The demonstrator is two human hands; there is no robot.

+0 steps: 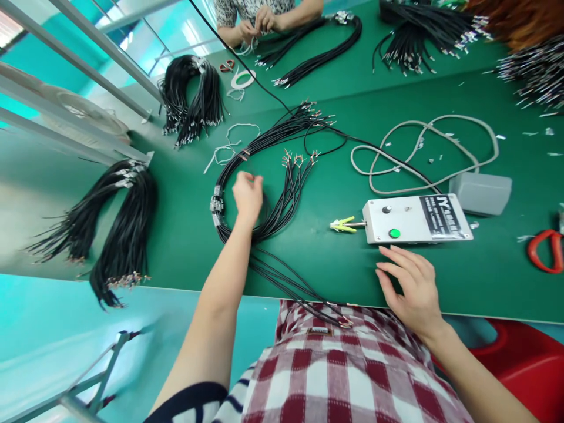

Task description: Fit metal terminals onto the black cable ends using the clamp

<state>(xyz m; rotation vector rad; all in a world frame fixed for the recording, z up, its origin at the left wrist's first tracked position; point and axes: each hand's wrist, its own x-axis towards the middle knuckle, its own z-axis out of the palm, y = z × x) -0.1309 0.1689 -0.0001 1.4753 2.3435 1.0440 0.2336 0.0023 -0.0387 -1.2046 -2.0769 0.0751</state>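
My left hand point(247, 198) is closed, its fingers curled in, above a looped bundle of thin black cables point(227, 170). Whether a cable is pinched in it is hidden. Clear tags point(216, 205) wrap the bundle's left side, and the cable ends are stripped to bare wire. Several loose cables point(282, 273) run from the bundle over the table's front edge onto my checked apron point(326, 376). My right hand point(409, 288) is open and holds nothing, just in front of a white box point(416, 218) with a green button and a yellow-tipped twisting head point(343, 224).
Bundles of black cables point(121, 217) hang over the left end of the green table point(326, 270). A grey block point(481, 192) with a coiled grey cord sits behind the box. Red-handled scissors point(546, 251) lie at right. Across the table, a co-worker's hands point(262, 22) handle white string.
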